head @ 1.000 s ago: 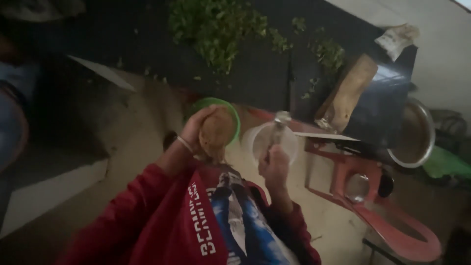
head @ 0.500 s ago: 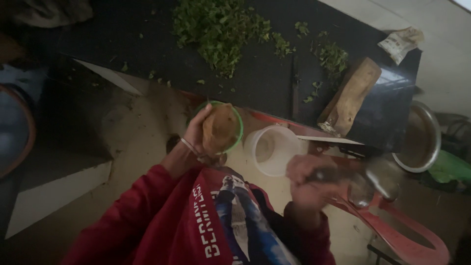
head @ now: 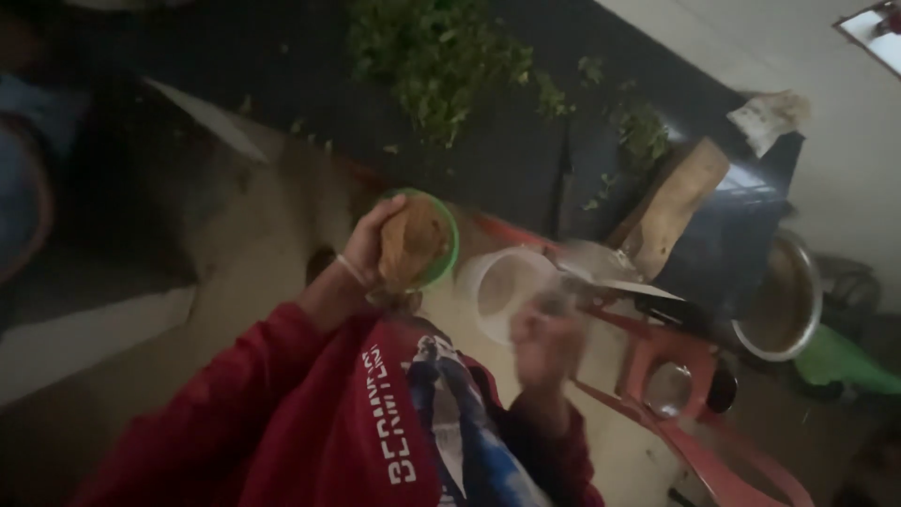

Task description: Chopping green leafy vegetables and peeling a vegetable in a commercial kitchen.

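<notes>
The left hand (head: 380, 249) is closed around one brown, rough lump (head: 408, 246), maybe a peeled root or a piece of food, and it holds the lump just over one small green bowl (head: 449, 235). The lump covers most of the bowl, so what is inside the bowl cannot be seen. A thin bracelet (head: 351, 270) is on the wrist of this hand, and the sleeve (head: 235, 413) is red. Far above the hand, on the dark table (head: 282, 75), lies one big heap of chopped green leaves (head: 436, 52), with a few small scattered bits to the right of it. Just right of the lump stands one white plastic tub (head: 502, 286); it is open, and its inside looks pale, with nothing clear in it. The right hand (head: 544, 338) is below and a little right of the tub. It is blurred, and I cannot tell if its fingers are together or apart, or if it holds something. Right of this hand is a red plastic frame (head: 657, 343) with one small round metal cup (head: 668, 390) in it; what the cup contains is too dark to tell. Above the frame lies one wooden board (head: 671, 202), tilted. Further right stands one large metal pot (head: 779, 300), and its inside looks brownish. One green thing (head: 840, 361) lies beside the pot, at the far right.
</notes>
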